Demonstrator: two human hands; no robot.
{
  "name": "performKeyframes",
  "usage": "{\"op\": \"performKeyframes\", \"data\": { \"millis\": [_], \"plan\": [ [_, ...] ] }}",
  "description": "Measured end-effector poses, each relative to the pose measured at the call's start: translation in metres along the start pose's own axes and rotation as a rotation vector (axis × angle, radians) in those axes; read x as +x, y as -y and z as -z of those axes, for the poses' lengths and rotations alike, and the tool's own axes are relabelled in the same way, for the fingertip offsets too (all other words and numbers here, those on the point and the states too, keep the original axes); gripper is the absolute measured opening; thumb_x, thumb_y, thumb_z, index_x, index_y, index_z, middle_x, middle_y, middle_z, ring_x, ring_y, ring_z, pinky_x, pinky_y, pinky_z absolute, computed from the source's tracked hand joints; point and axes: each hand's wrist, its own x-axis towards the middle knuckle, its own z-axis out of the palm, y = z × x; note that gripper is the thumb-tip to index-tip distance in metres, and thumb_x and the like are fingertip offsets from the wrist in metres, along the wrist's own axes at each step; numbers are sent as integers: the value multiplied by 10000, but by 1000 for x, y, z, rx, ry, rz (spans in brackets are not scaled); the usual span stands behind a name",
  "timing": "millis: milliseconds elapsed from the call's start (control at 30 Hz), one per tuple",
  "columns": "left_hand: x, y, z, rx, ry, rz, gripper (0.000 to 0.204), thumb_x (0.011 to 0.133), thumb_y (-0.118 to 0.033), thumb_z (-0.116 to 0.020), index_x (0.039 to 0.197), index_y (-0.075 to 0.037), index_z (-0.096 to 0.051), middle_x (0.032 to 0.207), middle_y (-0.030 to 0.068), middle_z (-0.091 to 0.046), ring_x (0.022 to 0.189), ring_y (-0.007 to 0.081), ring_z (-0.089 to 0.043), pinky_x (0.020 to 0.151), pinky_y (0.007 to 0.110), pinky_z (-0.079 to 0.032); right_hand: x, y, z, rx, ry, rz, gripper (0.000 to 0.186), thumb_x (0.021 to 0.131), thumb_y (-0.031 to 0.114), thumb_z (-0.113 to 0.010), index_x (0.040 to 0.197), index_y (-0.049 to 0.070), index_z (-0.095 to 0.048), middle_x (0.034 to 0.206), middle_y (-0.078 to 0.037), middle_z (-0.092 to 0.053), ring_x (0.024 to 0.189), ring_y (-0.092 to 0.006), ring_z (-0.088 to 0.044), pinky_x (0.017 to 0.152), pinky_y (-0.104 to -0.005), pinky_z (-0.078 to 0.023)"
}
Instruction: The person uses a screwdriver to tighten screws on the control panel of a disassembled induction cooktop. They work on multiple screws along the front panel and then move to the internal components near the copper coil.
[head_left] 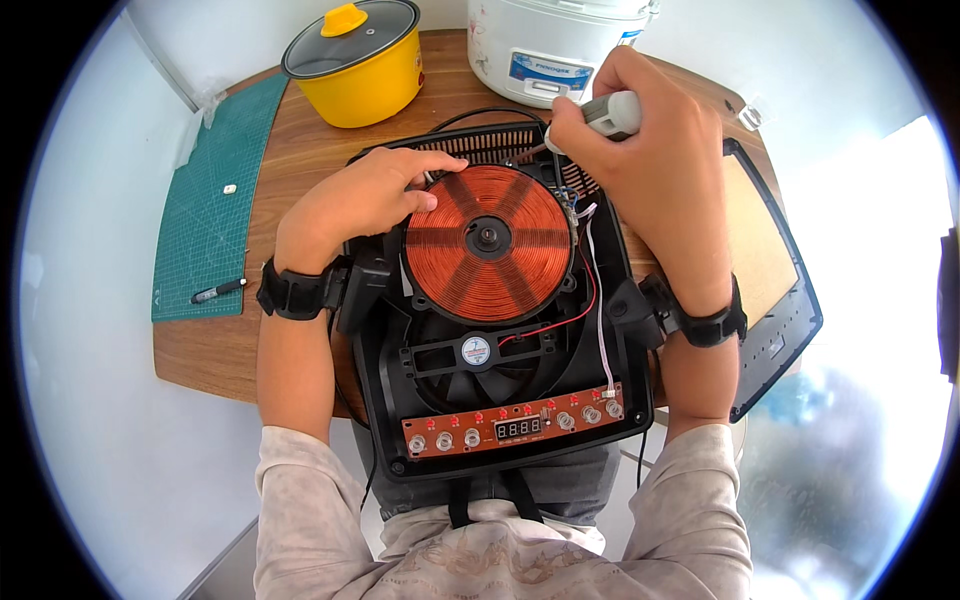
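An opened induction cooker base lies in front of me, its insides bare. In it sits a round copper coil with dark radial strips. My right hand grips a screwdriver with a grey handle; its shaft slants down left to the coil's far edge, by the vent slots. At the coil's far left edge rests my left hand, thumb and forefinger apart; whether they pinch something small there I cannot tell. Below the coil are a fan and a brown control board with a small display.
A yellow pot with a glass lid and a white rice cooker stand at the back. The cooker's top panel leans at the right. On the left, a green cutting mat bears a pen and a small white piece.
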Motion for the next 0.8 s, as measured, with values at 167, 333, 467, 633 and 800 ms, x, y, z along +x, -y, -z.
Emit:
{"op": "performKeyframes", "data": {
  "millis": [167, 333, 467, 633, 800],
  "plan": [
    [-1, -5, 1, -12, 10, 30, 533, 954, -49, -644, 1458, -213, -587, 944, 67, -600, 638, 139, -563, 567, 303, -519, -3, 11, 2, 87, 89, -122, 371, 820, 304, -832, 1021, 85, -610, 679, -36, -626, 572, -153, -581, 579, -301, -486],
    [0, -4, 1, -11, 8, 30, 530, 953, -49, -645, 1455, -209, -589, 945, 68, -610, 638, 140, -564, 572, 302, -517, -3, 11, 1, 55, 57, -45, 398, 835, 285, -843, 1091, 107, -593, 719, -38, -648, 589, -161, -601, 588, -295, -498],
    [0, 2, -2, -2, -22, -44, 527, 951, -49, -647, 1452, -203, -590, 945, 73, -615, 640, 143, -566, 587, 307, -516, -4, 9, -1, 76, 93, -36, 388, 846, 204, -810, 1142, 122, -572, 761, -56, -663, 604, -177, -609, 604, -311, -512],
    [0, -1, -1, -5, -3, -16, 528, 950, -53, -651, 1453, -203, -587, 942, 78, -618, 642, 153, -556, 616, 315, -512, -8, 21, -2, 295, 93, -88, 399, 858, 90, -724, 1214, 140, -549, 823, -84, -689, 633, -196, -642, 636, -327, -527],
    [-2, -5, 1, 9, -12, -13, 529, 950, -56, -652, 1454, -204, -585, 937, 81, -619, 644, 164, -548, 634, 321, -508, -6, 0, -14, 209, 152, 68, 349, 802, 110, -748, 1086, 70, -549, 755, -158, -677, 705, -328, -709, 634, -409, -552]
  ]
}}
